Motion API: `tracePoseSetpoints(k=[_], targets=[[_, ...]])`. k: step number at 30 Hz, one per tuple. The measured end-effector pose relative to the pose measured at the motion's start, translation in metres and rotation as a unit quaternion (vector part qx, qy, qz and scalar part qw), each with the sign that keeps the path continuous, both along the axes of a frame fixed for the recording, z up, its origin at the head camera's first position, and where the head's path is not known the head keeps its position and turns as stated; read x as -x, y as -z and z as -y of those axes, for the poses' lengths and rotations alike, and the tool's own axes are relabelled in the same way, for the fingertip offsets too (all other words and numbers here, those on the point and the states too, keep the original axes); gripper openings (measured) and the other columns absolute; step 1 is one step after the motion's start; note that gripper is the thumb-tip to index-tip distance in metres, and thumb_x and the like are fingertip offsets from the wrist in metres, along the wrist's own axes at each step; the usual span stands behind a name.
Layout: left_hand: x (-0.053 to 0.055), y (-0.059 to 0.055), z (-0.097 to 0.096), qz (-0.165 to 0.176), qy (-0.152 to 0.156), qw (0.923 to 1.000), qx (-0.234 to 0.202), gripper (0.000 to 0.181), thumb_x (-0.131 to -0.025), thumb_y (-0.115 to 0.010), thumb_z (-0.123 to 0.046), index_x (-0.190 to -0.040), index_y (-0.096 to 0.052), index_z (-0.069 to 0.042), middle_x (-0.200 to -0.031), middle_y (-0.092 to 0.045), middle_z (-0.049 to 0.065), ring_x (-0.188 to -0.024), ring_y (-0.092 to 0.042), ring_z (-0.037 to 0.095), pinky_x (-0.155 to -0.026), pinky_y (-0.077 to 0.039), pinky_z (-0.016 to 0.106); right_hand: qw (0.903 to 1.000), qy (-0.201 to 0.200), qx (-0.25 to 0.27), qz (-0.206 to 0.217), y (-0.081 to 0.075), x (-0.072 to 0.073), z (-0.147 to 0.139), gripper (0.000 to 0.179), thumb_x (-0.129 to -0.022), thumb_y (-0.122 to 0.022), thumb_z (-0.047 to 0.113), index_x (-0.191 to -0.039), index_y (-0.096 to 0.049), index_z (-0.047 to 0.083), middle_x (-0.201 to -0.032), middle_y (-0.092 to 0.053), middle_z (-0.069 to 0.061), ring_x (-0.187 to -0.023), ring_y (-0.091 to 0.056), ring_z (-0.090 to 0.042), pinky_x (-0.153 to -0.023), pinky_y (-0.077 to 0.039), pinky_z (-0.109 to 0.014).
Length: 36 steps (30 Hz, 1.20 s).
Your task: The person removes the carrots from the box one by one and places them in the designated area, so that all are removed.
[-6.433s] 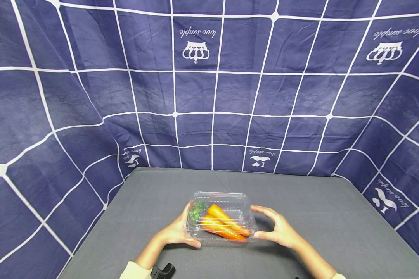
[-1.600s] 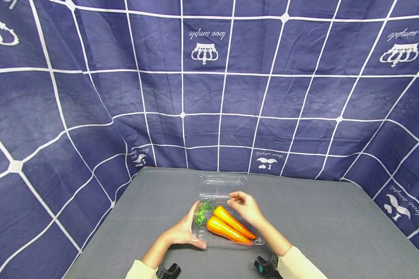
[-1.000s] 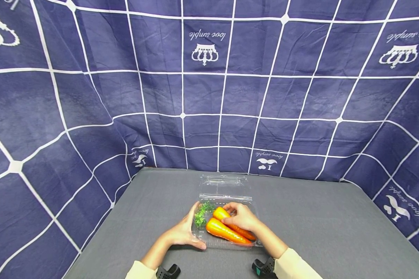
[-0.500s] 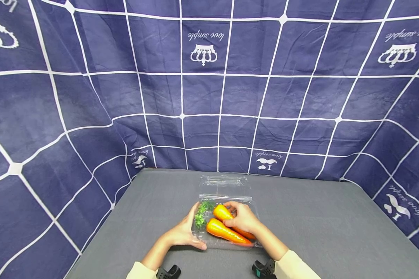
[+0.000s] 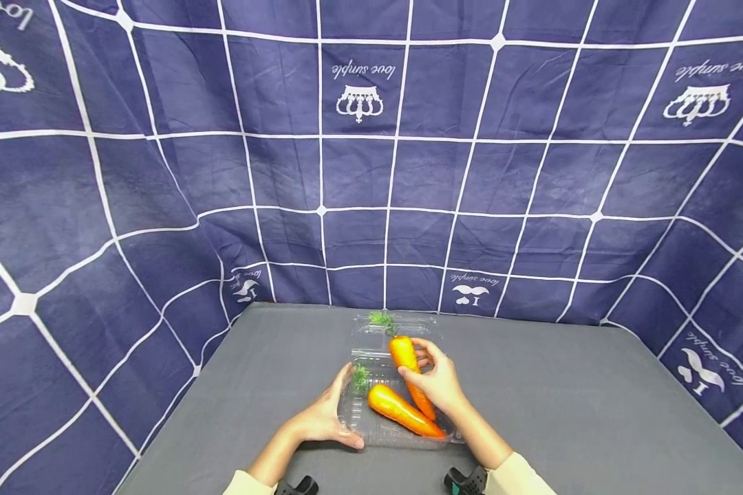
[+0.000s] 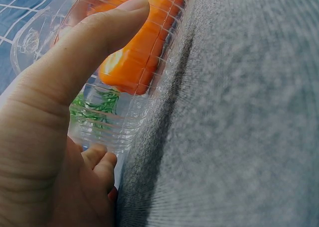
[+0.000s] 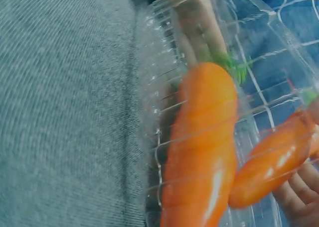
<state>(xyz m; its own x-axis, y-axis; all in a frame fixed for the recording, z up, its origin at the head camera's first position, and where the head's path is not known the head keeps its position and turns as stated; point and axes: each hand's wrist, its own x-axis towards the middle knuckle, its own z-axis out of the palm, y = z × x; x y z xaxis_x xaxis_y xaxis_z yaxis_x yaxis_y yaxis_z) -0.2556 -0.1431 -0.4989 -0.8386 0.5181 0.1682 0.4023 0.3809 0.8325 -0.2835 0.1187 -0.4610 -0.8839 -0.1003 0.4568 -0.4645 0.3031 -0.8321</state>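
A clear plastic clamshell box [image 5: 396, 438] stands with its lid [image 5: 422, 324] folded back on the table. My left hand [image 5: 323, 416] grips the box's left end, its thumb along the front wall and fingers round the far side. One carrot [image 5: 404, 411] lies slanting inside, its green top [image 5: 361, 377] near that hand. My right hand [image 5: 438, 382] holds the other carrot [image 5: 402, 352] between thumb and fingers. This carrot is tilted, thick end up and away, its green top [image 5: 381, 319] over the lid. In the right wrist view, the lying carrot [image 7: 202, 147] shows through the plastic.
A grey cloth-covered table [image 5: 569, 399] spreads around the box. Behind it and along both sides hangs a dark blue curtain [image 5: 508, 172] with white grid lines. Black straps [image 5: 467, 480] are on both wrists, below cream sleeves.
The lid has been swung open. My right hand has taken hold of the farther carrot and lifted it up and away from the other one. My left hand stays on the box.
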Motion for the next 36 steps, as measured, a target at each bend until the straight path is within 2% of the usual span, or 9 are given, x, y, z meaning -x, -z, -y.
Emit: tracePoseSetpoints(k=[3, 6, 9, 13, 19, 23, 36], targets=[[-0.001, 0.001, 0.002, -0.003, -0.001, 1.0000, 0.003, 0.138, -0.057, -0.096, -0.027, -0.153, -0.002, 0.002, -0.156, -0.021, 0.023, -0.142, -0.023, 0.037, -0.111, -0.021, 0.056, 0.9987, -0.003, 0.047, 0.019, -0.002, -0.001, 0.001, 0.055, -0.076, -0.081, 0.002, -0.125, -0.058, -0.004, -0.094, -0.069, -0.014, -0.073, -0.062, -0.012, -0.064, -0.052, -0.026], [-0.001, 0.001, 0.003, -0.007, 0.003, 1.0000, 0.003, 0.139, -0.057, -0.096, -0.028, -0.153, -0.002, 0.003, -0.156, -0.022, 0.023, -0.143, -0.022, 0.037, -0.112, -0.021, 0.056, 0.9931, -0.006, 0.103, 0.056, -0.006, -0.001, 0.000, 0.056, -0.079, -0.078, -0.002, -0.128, -0.053, -0.008, -0.092, -0.068, -0.015, -0.069, -0.062, -0.010, -0.061, -0.052, -0.023], [0.000, 0.000, 0.002, -0.012, 0.010, 0.9999, 0.001, 0.139, -0.057, -0.096, -0.028, -0.153, -0.001, 0.004, -0.157, -0.022, 0.022, -0.144, -0.021, 0.036, -0.112, -0.020, 0.056, 0.9831, 0.004, 0.151, 0.103, -0.012, -0.001, -0.004, 0.054, -0.082, -0.075, -0.002, -0.129, -0.050, -0.008, -0.088, -0.067, -0.009, -0.065, -0.061, -0.008, -0.055, -0.050, -0.021], [0.000, 0.001, 0.001, -0.009, 0.011, 0.9999, 0.001, 0.138, -0.058, -0.096, -0.028, -0.153, -0.001, 0.003, -0.157, -0.022, 0.022, -0.144, -0.021, 0.036, -0.111, -0.020, 0.057, 0.9717, 0.027, 0.185, 0.144, -0.017, -0.001, -0.015, 0.052, -0.084, -0.073, 0.002, -0.130, -0.050, -0.006, -0.083, -0.064, -0.003, -0.061, -0.059, -0.008, -0.050, -0.048, -0.021], [-0.001, 0.002, 0.000, 0.004, 0.006, 1.0000, -0.003, 0.138, -0.058, -0.096, -0.028, -0.154, -0.001, 0.002, -0.157, -0.020, 0.023, -0.143, -0.021, 0.037, -0.111, -0.020, 0.058, 0.9624, 0.070, 0.203, 0.166, -0.019, -0.003, -0.039, 0.050, -0.085, -0.072, 0.004, -0.130, -0.051, -0.002, -0.079, -0.064, 0.002, -0.057, -0.055, -0.007, -0.050, -0.047, -0.022], [-0.001, 0.002, 0.001, -0.003, 0.007, 1.0000, -0.002, 0.138, -0.058, -0.096, -0.026, -0.152, -0.001, 0.004, -0.156, -0.021, 0.025, -0.142, -0.022, 0.041, -0.111, -0.020, 0.059, 0.9581, 0.088, 0.204, 0.180, -0.018, -0.006, -0.055, 0.053, -0.086, -0.072, 0.006, -0.134, -0.049, -0.001, -0.079, -0.065, 0.005, -0.057, -0.058, -0.007, -0.050, -0.050, -0.023], [0.000, -0.001, 0.001, -0.013, 0.013, 0.9998, 0.005, 0.138, -0.058, -0.096, -0.026, -0.152, 0.000, 0.006, -0.155, -0.022, 0.027, -0.142, -0.022, 0.043, -0.109, -0.020, 0.062, 0.9574, 0.123, 0.178, 0.192, -0.004, -0.009, -0.093, 0.054, -0.087, -0.073, 0.011, -0.133, -0.048, -0.002, -0.079, -0.066, 0.005, -0.058, -0.060, -0.009, -0.050, -0.052, -0.025]])
